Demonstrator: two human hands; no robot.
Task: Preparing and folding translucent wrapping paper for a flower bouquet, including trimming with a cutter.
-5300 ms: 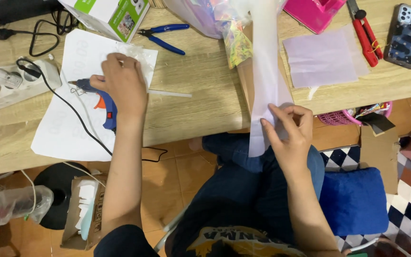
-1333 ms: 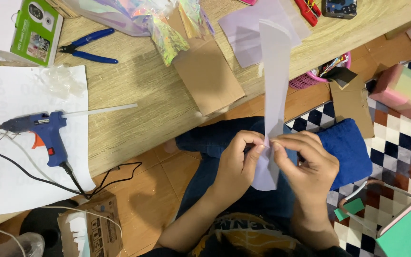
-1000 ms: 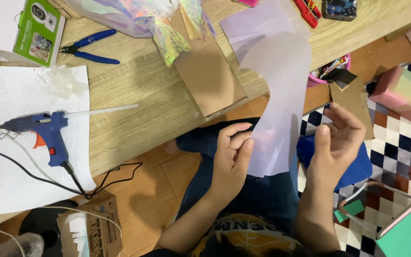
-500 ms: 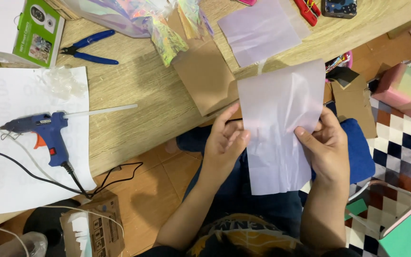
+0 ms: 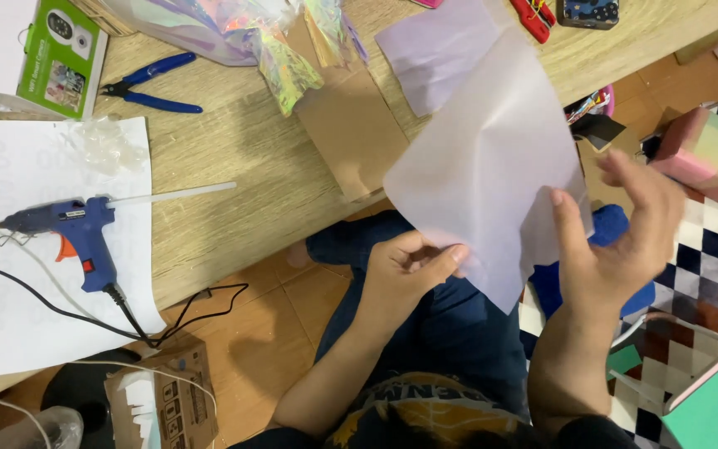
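Observation:
A pale lilac sheet of paper point(image 5: 492, 158), creased down its middle, is held up over my lap at a tilt. My left hand point(image 5: 405, 270) pinches its lower left edge between thumb and fingers. My right hand point(image 5: 625, 237) is at the sheet's right edge, thumb against the paper and fingers spread, slightly blurred. A second lilac sheet point(image 5: 438, 50) lies flat on the wooden table point(image 5: 234, 191) behind it.
A blue glue gun point(image 5: 72, 233) with a clear stick lies on white paper point(image 5: 18, 324) at the left, its black cord trailing off the edge. Blue pliers point(image 5: 147, 83), a brown cardboard piece point(image 5: 346, 133), iridescent film point(image 5: 243, 33) and a green-and-white box point(image 5: 31, 50) lie further back.
The folded strip has been opened out into a wide sheet, which has now tilted and swung up to the right. My right hand has loosened and shifted to the sheet's right edge.

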